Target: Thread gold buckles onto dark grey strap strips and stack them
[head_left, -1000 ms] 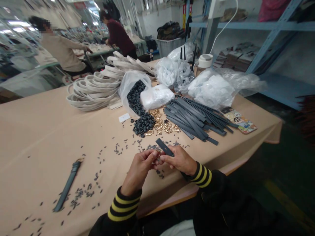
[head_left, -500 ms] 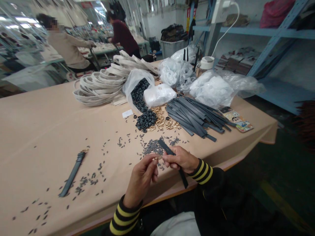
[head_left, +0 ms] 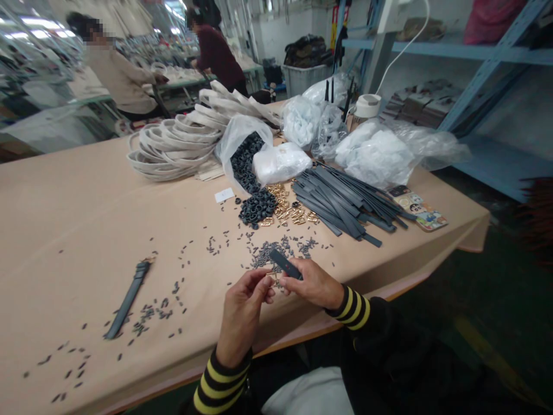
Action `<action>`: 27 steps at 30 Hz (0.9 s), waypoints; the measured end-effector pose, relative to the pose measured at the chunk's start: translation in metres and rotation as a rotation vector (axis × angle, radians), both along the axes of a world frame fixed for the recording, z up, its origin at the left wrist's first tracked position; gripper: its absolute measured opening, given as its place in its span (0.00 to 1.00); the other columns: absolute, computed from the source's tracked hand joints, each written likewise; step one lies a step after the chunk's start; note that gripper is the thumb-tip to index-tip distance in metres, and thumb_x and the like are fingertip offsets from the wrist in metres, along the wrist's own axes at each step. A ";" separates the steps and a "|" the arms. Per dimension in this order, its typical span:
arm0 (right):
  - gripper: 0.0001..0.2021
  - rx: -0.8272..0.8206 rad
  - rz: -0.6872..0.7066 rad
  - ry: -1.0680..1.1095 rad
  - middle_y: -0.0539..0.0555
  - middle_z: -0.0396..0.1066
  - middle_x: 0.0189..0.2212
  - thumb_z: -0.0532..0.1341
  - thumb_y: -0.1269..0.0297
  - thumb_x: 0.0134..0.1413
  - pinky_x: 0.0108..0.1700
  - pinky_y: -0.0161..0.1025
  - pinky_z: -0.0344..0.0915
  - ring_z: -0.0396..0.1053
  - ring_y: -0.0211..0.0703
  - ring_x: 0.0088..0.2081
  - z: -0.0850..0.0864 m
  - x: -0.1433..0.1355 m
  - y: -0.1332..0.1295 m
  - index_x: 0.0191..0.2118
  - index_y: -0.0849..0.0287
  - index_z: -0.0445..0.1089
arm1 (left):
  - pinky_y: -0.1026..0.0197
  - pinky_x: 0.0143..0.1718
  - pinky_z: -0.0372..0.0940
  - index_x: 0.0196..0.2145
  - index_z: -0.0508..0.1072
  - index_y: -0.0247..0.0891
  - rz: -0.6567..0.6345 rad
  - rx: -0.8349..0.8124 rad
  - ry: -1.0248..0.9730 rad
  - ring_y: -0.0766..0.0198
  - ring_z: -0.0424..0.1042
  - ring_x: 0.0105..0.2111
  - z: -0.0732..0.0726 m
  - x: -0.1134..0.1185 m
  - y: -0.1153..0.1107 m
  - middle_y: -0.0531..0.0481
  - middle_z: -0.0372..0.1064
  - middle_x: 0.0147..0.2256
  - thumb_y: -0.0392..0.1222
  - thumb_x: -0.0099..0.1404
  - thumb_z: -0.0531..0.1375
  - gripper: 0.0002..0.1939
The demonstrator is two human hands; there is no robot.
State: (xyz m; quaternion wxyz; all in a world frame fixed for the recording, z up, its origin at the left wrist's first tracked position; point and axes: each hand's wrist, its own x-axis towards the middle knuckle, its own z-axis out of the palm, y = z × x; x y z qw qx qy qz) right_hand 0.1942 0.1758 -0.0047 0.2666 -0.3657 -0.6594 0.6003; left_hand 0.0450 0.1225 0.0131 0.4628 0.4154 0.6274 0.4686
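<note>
Between the thumb and fingers of my left hand (head_left: pixel 244 305) is a small gold buckle (head_left: pixel 273 279). My right hand (head_left: pixel 314 283) grips a dark grey strap (head_left: pixel 283 262), whose holed end points up and to the left, close to the buckle. Both hands nearly meet above the table's front edge. Just beyond them lies a pile of small dark pieces (head_left: pixel 265 253). Farther back are gold buckles (head_left: pixel 283 204), a heap of dark loops (head_left: pixel 257 207) and a stack of dark straps (head_left: pixel 341 199). A strap with a buckle and loops (head_left: pixel 129 300) lies at the left.
Coiled pale webbing (head_left: pixel 177 147), an open plastic bag of loops (head_left: pixel 224 144) and other plastic bags (head_left: pixel 375 153) stand at the back of the table (head_left: pixel 86 219). A phone in a cartoon case (head_left: pixel 421 210) lies right. Two people work in the background near blue shelves (head_left: pixel 470 55).
The strap in my right hand has turned so that its holed end faces me more, and its lower tail no longer shows. My left hand has shifted slightly left, with the buckle showing more.
</note>
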 end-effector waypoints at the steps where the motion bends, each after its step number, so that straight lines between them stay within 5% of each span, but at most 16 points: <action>1: 0.06 -0.018 -0.010 -0.009 0.48 0.66 0.23 0.57 0.65 0.50 0.28 0.31 0.59 0.62 0.33 0.24 0.000 0.000 0.000 0.33 0.62 0.59 | 0.67 0.23 0.64 0.35 0.71 0.34 -0.005 0.009 0.031 0.69 0.66 0.22 0.002 0.000 0.000 0.53 0.69 0.23 0.44 0.53 0.60 0.13; 6: 0.03 -0.191 0.003 0.009 0.47 0.64 0.25 0.46 0.69 0.57 0.20 0.28 0.54 0.55 0.28 0.17 -0.007 0.004 0.001 0.37 0.60 0.53 | 0.67 0.24 0.64 0.35 0.73 0.35 -0.050 0.036 0.159 0.69 0.66 0.21 0.011 0.003 0.000 0.53 0.69 0.23 0.42 0.54 0.60 0.11; 14: 0.09 -0.347 0.302 0.311 0.48 0.66 0.23 0.53 0.62 0.55 0.18 0.25 0.53 0.56 0.26 0.15 -0.019 0.024 0.001 0.38 0.62 0.60 | 0.68 0.23 0.62 0.37 0.72 0.35 -0.032 0.050 0.191 0.71 0.64 0.20 0.010 -0.004 0.002 0.55 0.66 0.21 0.43 0.56 0.58 0.11; 23: 0.08 -0.317 0.381 0.372 0.48 0.66 0.22 0.54 0.63 0.54 0.15 0.25 0.49 0.53 0.25 0.14 -0.016 0.023 -0.002 0.37 0.63 0.61 | 0.74 0.16 0.52 0.31 0.72 0.32 -0.065 -0.159 -0.499 0.77 0.58 0.16 -0.003 0.002 -0.005 0.56 0.62 0.19 0.41 0.50 0.65 0.12; 27: 0.04 -0.198 0.185 0.305 0.46 0.66 0.22 0.54 0.67 0.54 0.15 0.25 0.53 0.56 0.26 0.14 -0.014 0.015 -0.013 0.34 0.60 0.56 | 0.75 0.16 0.53 0.32 0.71 0.31 -0.058 -0.151 -0.578 0.77 0.58 0.17 -0.013 0.015 -0.007 0.55 0.63 0.19 0.40 0.51 0.64 0.12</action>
